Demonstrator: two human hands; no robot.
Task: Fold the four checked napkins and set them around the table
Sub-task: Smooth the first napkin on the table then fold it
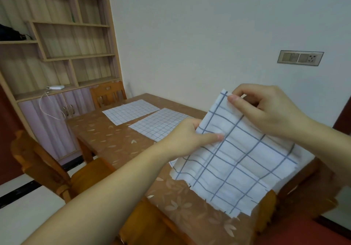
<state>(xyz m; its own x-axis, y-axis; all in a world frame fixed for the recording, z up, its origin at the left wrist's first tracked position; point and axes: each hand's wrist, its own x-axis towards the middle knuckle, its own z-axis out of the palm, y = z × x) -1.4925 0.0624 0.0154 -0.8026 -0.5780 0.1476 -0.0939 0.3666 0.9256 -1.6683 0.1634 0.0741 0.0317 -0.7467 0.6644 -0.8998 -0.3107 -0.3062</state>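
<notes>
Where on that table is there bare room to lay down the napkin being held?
The table is bare along its left side, between the two flat napkins and the chair. A strip also shows at the near edge, below the held napkin. It is crowded under the left hand and right hand.

Wooden chairs (pixel 47 165) beside the patterned table (pixel 114 140), shelf unit (pixel 57 41) behind, wall socket (pixel 301 57) at right.
</notes>
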